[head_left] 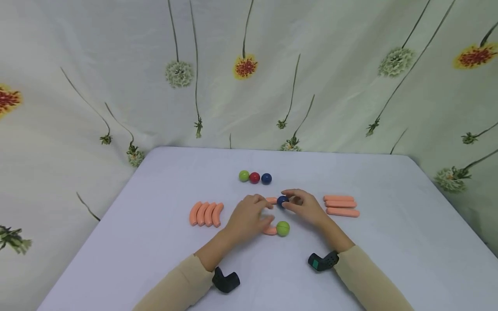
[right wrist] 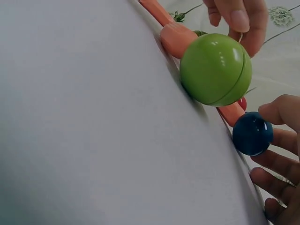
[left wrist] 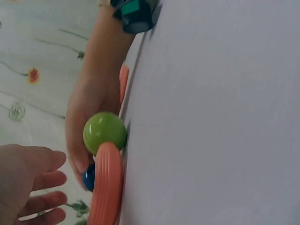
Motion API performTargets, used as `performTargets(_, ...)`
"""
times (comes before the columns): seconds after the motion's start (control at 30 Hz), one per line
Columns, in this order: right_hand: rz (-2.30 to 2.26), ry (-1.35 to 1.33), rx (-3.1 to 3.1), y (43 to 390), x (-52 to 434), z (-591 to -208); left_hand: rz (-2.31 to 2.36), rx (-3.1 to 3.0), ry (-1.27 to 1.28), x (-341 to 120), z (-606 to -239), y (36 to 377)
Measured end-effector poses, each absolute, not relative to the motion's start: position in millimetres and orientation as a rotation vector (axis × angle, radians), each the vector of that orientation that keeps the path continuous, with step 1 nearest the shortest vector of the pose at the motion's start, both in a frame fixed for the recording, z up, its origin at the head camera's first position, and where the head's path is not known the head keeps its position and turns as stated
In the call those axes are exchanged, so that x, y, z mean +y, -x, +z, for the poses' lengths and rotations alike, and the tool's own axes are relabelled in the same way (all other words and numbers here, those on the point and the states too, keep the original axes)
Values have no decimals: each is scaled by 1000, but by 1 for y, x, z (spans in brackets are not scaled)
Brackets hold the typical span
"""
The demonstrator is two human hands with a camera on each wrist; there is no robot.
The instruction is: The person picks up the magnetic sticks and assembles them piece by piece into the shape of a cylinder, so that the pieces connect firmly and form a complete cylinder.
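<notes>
My right hand (head_left: 292,202) pinches a small dark blue ball (head_left: 282,200) between thumb and fingers, just above the white tablecloth (head_left: 155,242). The right wrist view shows the blue ball (right wrist: 252,133) held at the fingertips (right wrist: 281,110). My left hand (head_left: 260,208) rests beside it with relaxed fingers (left wrist: 44,180), holding nothing. A green ball (head_left: 282,228) lies near both hands, touching a ribbed orange sausage (head_left: 269,231). Another orange sausage (head_left: 271,200) shows between the hands, partly hidden.
Green (head_left: 244,176), red (head_left: 254,177) and blue (head_left: 266,178) balls stand in a row further back. Several curved orange sausages (head_left: 206,214) lie at the left, three straight ones (head_left: 341,205) at the right. A flowered curtain (head_left: 249,69) hangs behind the table.
</notes>
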State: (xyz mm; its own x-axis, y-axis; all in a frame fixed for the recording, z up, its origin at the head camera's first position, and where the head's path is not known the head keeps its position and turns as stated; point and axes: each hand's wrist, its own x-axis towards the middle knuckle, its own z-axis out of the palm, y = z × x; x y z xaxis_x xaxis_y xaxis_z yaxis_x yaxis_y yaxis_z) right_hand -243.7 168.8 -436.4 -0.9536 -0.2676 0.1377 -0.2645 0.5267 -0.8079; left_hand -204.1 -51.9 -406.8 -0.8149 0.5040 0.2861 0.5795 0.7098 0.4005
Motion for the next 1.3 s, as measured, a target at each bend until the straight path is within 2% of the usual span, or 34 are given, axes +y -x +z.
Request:
performTargets(0.13, -1437, 502, 2758, 244, 168, -434, -561, -2623, 1168, -37, -409, 193)
performTargets(0.23, -1451, 517, 2762, 243, 169, -434, -524, -2599, 1214, -32, -410, 189)
performTargets(0.47, -1406, 436, 2820, 232, 179, -431, -539, -2724, 1124, -38, -412, 187)
performTargets(0.73, -1313, 332, 2817, 219, 183, -430, -700, -2815, 884, -58, -416, 197)
performTargets(1.07, -1292, 547, 2714, 210, 180, -426, -877, -2824, 781, -75, -416, 210)
performTargets(1.3, -1380, 323, 2865, 225, 174, -427, -993, -2835, 793, -82, -419, 221)
